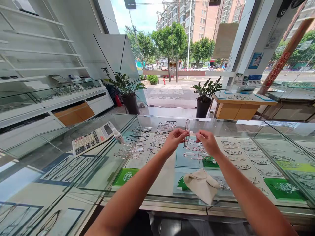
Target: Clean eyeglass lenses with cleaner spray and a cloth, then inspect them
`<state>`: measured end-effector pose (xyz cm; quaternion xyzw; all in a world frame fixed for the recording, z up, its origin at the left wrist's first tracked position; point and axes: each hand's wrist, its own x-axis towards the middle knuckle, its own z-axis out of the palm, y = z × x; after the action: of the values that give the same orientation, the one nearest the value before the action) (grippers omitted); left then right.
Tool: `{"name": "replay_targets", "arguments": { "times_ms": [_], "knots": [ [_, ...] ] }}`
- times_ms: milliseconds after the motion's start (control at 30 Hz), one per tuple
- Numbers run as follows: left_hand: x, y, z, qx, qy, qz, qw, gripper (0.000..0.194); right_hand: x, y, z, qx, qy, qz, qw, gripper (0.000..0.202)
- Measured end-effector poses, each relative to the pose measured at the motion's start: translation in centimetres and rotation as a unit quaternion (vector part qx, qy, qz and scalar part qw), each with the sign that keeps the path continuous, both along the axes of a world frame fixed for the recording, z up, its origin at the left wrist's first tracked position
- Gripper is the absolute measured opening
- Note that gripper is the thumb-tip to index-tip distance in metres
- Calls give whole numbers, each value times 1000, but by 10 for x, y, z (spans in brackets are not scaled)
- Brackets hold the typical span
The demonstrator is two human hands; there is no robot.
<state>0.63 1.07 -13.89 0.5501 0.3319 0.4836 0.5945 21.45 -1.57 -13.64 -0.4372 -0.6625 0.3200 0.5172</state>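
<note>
My left hand (176,139) pinches a thin-framed pair of glasses (187,129), held upright on edge above the glass counter (157,196). Close by on the right, my right hand (205,140) has its fingers pressed together beside the same glasses; what they grip is too small to make out. Under and between my hands lie more glasses (193,155) on the counter top. A beige cloth (203,186) rests crumpled near the front edge, below my right hand. To the left of my hands are rows of folded glasses (140,129).
A calculator (92,139) and a small white bottle (117,135) sit on the counter at left. Framed glasses are displayed under the glass at right. Two potted plants (129,98) (203,106) stand beyond the counter, before glass doors.
</note>
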Motion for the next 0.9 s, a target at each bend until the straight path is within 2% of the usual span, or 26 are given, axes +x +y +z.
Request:
{"name": "replay_targets", "arguments": {
  "times_ms": [100,200,467,667,900],
  "knots": [
    [0,-3,0,-3,-3,-18,1000,54,-6,-4,1,-21,66,20,997,42],
    [2,-5,0,-7,-16,-36,999,53,-7,-5,0,-13,85,13,996,44],
    [5,-9,3,-12,-23,-47,999,51,-6,-2,-2,-22,73,4,997,39],
    [4,-6,1,-5,-27,-38,999,50,-9,-6,-1,-13,36,-10,999,22],
    [4,-6,1,6,-30,-43,999,48,-12,-8,-1,-13,34,-8,999,21]
  ]
}}
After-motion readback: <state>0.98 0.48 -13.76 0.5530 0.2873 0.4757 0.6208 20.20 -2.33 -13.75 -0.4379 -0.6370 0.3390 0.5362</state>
